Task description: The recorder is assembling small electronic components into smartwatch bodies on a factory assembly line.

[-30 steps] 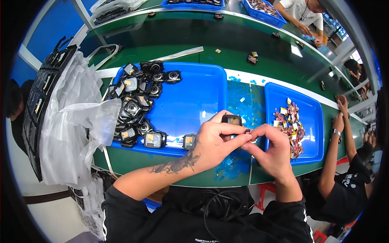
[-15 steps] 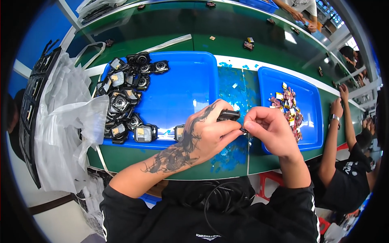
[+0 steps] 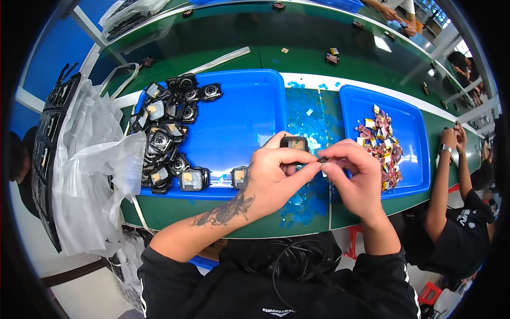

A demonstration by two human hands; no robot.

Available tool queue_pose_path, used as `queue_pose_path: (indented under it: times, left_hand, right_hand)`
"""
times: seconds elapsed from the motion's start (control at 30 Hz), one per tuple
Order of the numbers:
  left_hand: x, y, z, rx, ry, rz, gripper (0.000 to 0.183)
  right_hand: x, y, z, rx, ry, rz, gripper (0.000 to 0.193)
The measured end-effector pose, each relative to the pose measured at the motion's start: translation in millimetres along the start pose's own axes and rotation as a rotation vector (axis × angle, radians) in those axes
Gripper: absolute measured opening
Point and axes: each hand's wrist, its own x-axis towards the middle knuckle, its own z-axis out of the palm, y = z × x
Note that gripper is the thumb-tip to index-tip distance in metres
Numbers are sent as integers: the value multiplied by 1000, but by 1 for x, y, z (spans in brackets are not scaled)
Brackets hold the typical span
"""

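Note:
My left hand (image 3: 268, 178) is closed around a black watch case (image 3: 295, 142), which shows above the index finger with a tan inside face. Its thumb and index fingertips pinch a small dark part (image 3: 322, 159). Opposite, my right hand (image 3: 355, 175) is also pinched on that part, fingertips meeting those of the left. Too little of the part shows to tell its kind. Similar black watch cases (image 3: 160, 141) lie heaped in the left side of a large blue tray (image 3: 234, 117). One separate case (image 3: 239, 176) sits beside my left wrist.
On the right, a smaller blue tray (image 3: 411, 127) holds a pile of small reddish and yellow parts (image 3: 383, 143). Blue film scraps (image 3: 305, 199) litter the green table between the trays. Translucent plastic sheeting (image 3: 87, 175) hangs at left. A co-worker's arms (image 3: 441, 181) reach in at right.
The watch case has turned in my left hand, so its inner face now shows. Both hands' fingertips have come together on the small dark part. The view has shifted slightly.

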Motion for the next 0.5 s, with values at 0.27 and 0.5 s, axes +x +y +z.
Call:
queue_pose_path:
  times: [0.27,0.5]
  left_hand:
    - [3,7,-4,-327,-186,-35,54]
    - [-2,1,7,-480,-147,-99,53]
  right_hand:
    - [0,-5,-3,-71,151,-209,19]
    - [6,-26,15,-289,95,-257,25]
